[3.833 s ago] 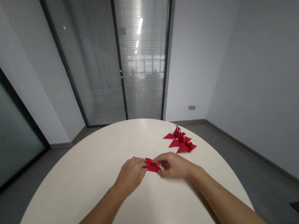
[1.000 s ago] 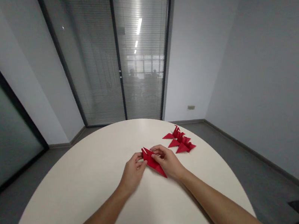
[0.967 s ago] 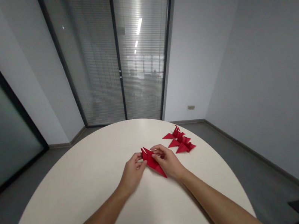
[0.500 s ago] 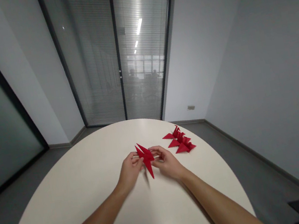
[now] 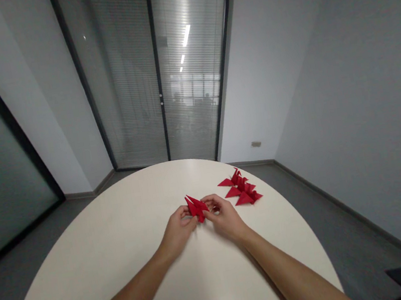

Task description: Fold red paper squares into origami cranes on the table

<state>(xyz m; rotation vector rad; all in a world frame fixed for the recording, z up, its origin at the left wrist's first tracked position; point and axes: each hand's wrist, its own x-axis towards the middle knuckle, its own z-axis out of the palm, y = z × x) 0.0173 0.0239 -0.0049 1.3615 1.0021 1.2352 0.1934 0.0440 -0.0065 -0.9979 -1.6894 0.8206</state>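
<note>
Our fingers are drawn in close on both sides of a folded red origami paper, with only its thickness between thumb and fingertips. Our left hand pinches its left edge, the thumb on the near face and the other fingers curled around behind. Our right hand has hold of the opposite edge in much the same way, its thumb low on the paper and its index finger reaching along the far side. The paper thus sits between our two sets of fingertips, with pointed flaps rising past them on the far side and a short tip poking out toward us below the thumbs. We cannot tell whether it touches the table.

Beyond our right fingers and to their right, near but apart from them, we see a cluster of red origami cranes, seemingly three, crowded together in a row. Under our fingers spreads the round white table. Well past the fingertips stands a dark-framed glass partition with blinds, and to its right a small wall plate is set low on the pale wall.
</note>
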